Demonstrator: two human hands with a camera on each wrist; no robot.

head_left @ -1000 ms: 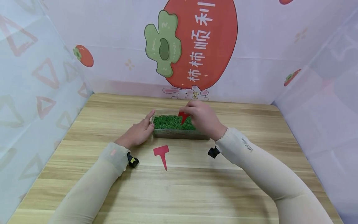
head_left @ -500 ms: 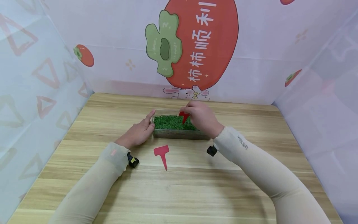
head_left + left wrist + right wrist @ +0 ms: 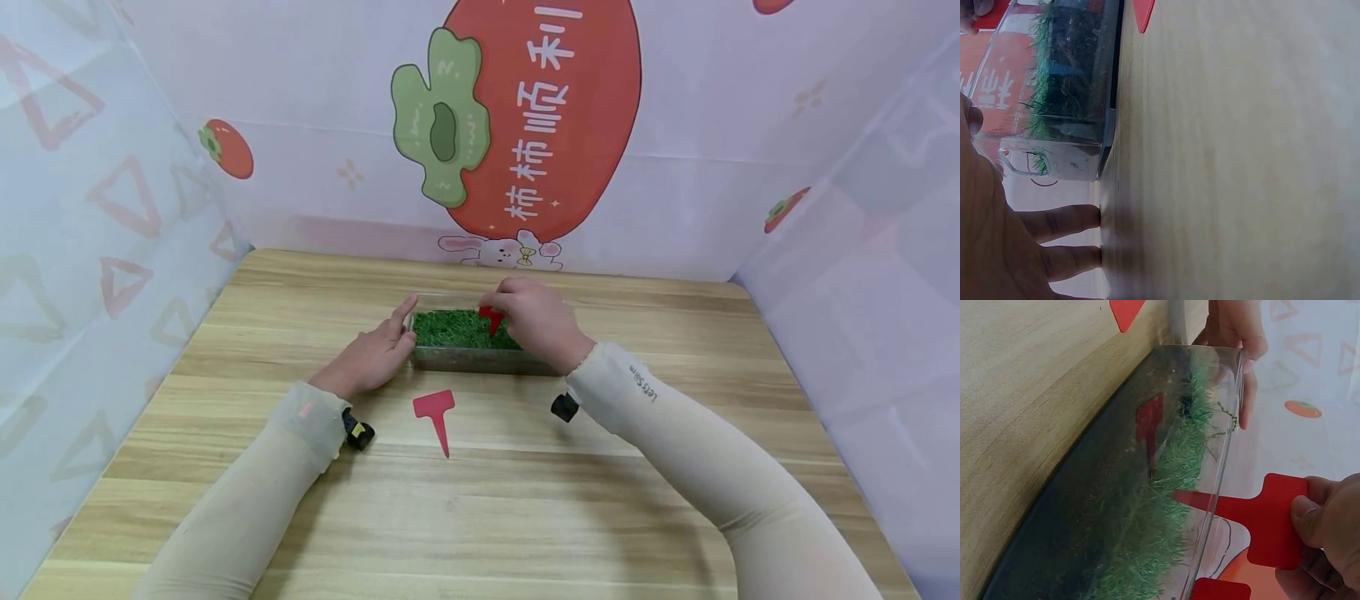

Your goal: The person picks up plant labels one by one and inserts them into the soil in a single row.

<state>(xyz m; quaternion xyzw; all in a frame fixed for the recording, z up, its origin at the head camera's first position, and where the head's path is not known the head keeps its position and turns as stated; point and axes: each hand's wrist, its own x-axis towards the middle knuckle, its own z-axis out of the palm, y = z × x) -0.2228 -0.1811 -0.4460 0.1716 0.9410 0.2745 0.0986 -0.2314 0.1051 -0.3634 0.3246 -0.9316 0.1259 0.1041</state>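
We see right hand (image 3: 540,321) slightly lower than before, pinching tag (image 3: 1275,519); left hand (image 3: 371,354), fingers straight, touches box (image 3: 480,360).

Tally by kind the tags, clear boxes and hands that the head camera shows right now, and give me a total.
Red tags: 2 (lying tag, held tag)
Clear boxes: 1 (grass-filled box)
Hands: 2 (left hand, right hand)
Total: 5
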